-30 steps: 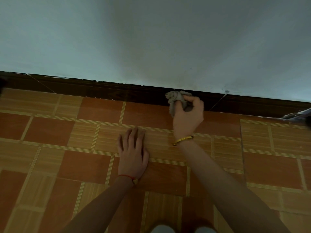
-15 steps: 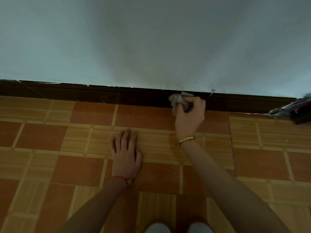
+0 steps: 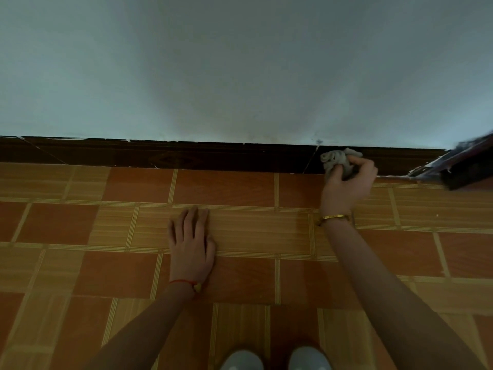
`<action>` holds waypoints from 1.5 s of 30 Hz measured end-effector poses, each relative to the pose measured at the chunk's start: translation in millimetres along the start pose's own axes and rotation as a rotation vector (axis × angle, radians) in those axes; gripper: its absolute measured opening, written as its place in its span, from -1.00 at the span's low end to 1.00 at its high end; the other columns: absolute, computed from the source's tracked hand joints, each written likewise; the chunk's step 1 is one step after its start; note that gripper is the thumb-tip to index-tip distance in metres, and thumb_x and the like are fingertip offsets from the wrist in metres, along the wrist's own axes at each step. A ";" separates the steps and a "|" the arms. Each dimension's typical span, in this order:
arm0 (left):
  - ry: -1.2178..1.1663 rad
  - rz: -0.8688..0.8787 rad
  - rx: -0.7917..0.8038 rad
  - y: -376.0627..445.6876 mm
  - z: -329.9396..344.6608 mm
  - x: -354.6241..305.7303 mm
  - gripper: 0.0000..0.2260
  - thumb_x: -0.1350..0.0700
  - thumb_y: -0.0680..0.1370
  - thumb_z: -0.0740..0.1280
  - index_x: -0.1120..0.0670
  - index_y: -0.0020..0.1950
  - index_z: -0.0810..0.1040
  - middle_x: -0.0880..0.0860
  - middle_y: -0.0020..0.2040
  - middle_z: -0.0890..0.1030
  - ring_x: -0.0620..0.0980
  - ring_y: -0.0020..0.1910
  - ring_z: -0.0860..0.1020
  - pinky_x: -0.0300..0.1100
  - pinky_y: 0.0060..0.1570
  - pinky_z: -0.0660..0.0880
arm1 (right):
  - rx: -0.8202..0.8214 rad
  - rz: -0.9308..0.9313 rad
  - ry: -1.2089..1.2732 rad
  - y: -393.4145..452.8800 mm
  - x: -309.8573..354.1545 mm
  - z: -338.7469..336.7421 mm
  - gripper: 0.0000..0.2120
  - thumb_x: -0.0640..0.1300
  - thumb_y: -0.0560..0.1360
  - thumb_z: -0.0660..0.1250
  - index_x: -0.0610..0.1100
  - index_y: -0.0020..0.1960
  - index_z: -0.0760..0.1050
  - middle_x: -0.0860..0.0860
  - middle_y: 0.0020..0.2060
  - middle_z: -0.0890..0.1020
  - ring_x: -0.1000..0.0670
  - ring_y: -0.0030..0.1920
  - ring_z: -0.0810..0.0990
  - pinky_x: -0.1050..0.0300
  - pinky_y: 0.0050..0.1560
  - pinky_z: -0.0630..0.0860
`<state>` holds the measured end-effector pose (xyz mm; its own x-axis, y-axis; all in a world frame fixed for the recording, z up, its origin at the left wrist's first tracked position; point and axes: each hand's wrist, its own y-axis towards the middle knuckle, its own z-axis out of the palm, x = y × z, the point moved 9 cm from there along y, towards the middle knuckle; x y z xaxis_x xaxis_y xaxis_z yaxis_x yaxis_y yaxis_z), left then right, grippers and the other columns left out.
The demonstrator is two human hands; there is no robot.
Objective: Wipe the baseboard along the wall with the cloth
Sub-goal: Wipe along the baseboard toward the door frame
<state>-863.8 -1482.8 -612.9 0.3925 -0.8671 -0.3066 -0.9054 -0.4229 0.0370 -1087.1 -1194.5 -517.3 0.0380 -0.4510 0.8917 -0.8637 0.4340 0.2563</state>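
Right hand point(image 3: 346, 182) has the cloth point(image 3: 337, 162) bunched tight in its curled fingers, pushed against the baseboard point(image 3: 186, 156) so the wad gets into the face. Left hand point(image 3: 190, 247) lies flat, fingers straight, on the floor point(image 3: 80, 222) below the baseboard, probably for balance.

left hand point(image 3: 191, 245) flat, fingers straight; right hand point(image 3: 346, 186) curled, arm outstretched

A floor point(image 3: 240, 188) of orange and tan tiles is seen below. A pale wall point(image 3: 240, 70) fills the upper frame. A blurred dark object point(image 3: 464, 166) is seen at the right edge.
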 end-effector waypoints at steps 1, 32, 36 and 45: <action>-0.009 -0.011 -0.007 0.8 -1.2 -0.6 -0.50 0.00 0.56 0.09 0.12 0.48 0.39 0.16 0.48 0.37 0.20 0.50 0.28 0.30 0.52 0.09 | 0.029 -0.022 0.007 -3.4 3.7 4.1 -0.79 -0.38 0.40 0.36 -0.23 0.00 0.47 -0.10 0.03 0.48 0.09 0.00 0.47 0.47 -0.04 0.42; -0.077 0.042 -0.018 33.7 29.8 -97.9 -0.56 0.03 0.58 0.09 0.11 0.43 0.42 0.14 0.41 0.42 0.20 0.40 0.36 0.35 0.48 0.12 | 0.169 -0.068 -0.313 41.4 -65.1 -16.7 -0.76 -0.42 0.39 0.33 -0.26 0.03 0.45 -0.16 0.14 0.45 -0.07 0.10 0.47 0.31 0.04 0.33; -0.050 0.050 -0.018 32.5 30.9 -97.4 -0.55 0.04 0.58 0.09 0.12 0.44 0.42 0.14 0.42 0.42 0.21 0.41 0.35 0.34 0.48 0.12 | -0.030 0.062 -0.331 84.7 -89.3 -61.7 -0.71 -0.45 0.38 0.26 -0.31 0.09 0.44 -0.22 0.21 0.43 -0.16 0.18 0.47 0.28 0.14 0.33; -0.048 0.056 -0.024 31.9 27.6 -99.2 -0.55 0.04 0.58 0.10 0.13 0.44 0.42 0.15 0.42 0.42 0.21 0.43 0.34 0.33 0.50 0.08 | 0.037 -0.048 -0.249 69.3 -59.6 -47.8 -0.78 -0.41 0.36 0.34 -0.28 -0.01 0.46 -0.18 0.07 0.50 -0.02 0.06 0.49 0.38 0.07 0.36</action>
<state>-936.1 -1403.0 -607.6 0.3329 -0.8760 -0.3490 -0.9212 -0.3811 0.0778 -1125.1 -1100.3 -534.9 -0.0417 -0.6505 0.7584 -0.8818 0.3808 0.2782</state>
